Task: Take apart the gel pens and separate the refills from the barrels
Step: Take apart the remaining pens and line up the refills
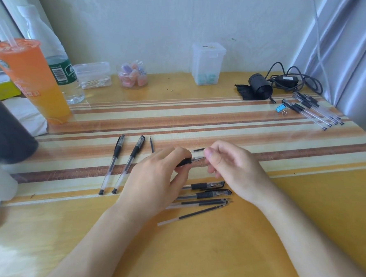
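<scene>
Held just over the surface [289, 217], a pen [184, 161] was braced by its black grip in curled fingers [176, 154] of the left hand [157, 182] while the right hand [233, 167] pinched the tip, seemingly to unscrew it; loose refills [199, 213] lay nearby (two capped pens [112, 164] at left).

Orange-and-cream striped table [198, 116], black-gripped clear pens [112, 164], orange cup [30, 79], blue binder clip [280, 108].
</scene>
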